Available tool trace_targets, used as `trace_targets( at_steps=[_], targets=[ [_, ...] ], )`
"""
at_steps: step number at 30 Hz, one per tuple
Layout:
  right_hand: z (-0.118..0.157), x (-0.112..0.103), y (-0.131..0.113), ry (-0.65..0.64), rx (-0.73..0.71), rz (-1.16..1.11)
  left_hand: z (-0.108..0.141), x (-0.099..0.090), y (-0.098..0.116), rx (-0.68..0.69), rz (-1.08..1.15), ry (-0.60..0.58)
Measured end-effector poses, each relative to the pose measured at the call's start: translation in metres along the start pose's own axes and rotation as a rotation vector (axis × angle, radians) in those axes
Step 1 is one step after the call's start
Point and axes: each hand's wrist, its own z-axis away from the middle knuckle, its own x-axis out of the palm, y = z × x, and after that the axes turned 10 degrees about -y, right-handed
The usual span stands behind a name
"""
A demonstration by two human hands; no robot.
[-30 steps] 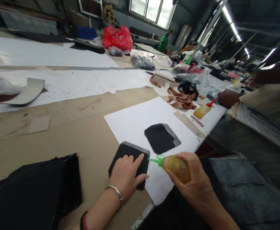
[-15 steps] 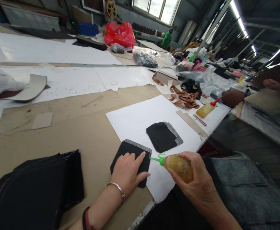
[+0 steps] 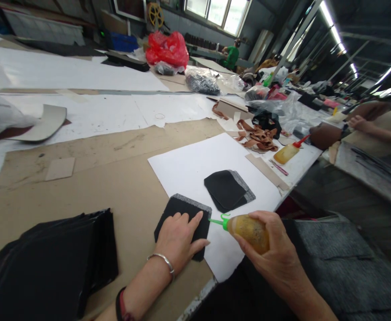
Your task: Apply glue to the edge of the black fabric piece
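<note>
One long worktable (image 3: 108, 109) spans the view, its near part covered by brown paper (image 3: 115, 183). A white paper sheet (image 3: 188, 160) lies at an angle on the brown paper, reaching the table's right edge. At the lower left is a stack of black panels (image 3: 48, 263), its edges uneven.

The right hand (image 3: 277, 249) has its fingers closed around a squeeze bottle (image 3: 252, 234) of yellowish-brown contents, tilted nearly flat, green nozzle toward the left. The left hand (image 3: 175, 234) is palm down, fingers unclosed and lightly bent, thumb spread, on a black panel with a grey border (image 3: 171, 208); this panel lies partly on the brown paper and partly on the white sheet. The nozzle tip is at the panel's right edge, near its far corner; whether it touches cannot be told.

Two overlapping black pieces (image 3: 225, 189) lie on the white sheet, beyond the right hand. Far back sits a red plastic bag (image 3: 167, 49). Brown scraps (image 3: 260, 138) lie beyond the sheet, near a second bottle with a red nozzle (image 3: 285, 154). Smaller items are a beige rectangle (image 3: 60, 169) on the brown paper, a silver bangle (image 3: 163, 259) on the left wrist, and a slim pink tool (image 3: 278, 168) beside the second bottle.
</note>
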Motion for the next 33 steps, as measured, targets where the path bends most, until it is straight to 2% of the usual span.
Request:
trace_targets(
  at_steps=[6, 15, 23, 33],
  targets=[
    [0.007, -0.002, -0.002, -0.023, 0.024, -0.007, 0.000, -0.001, -0.001, -0.003, -0.006, -0.008],
    [0.007, -0.007, -0.009, -0.010, -0.019, -0.019, 0.001, -0.003, -0.001, 0.005, -0.016, -0.031],
    [0.015, -0.009, -0.011, -0.059, -0.023, -0.010, 0.002, -0.003, -0.002, 0.043, 0.017, -0.031],
    [0.021, -0.014, -0.020, -0.082, -0.019, -0.036, 0.005, -0.005, -0.007, 0.070, 0.073, -0.089]
  ],
)
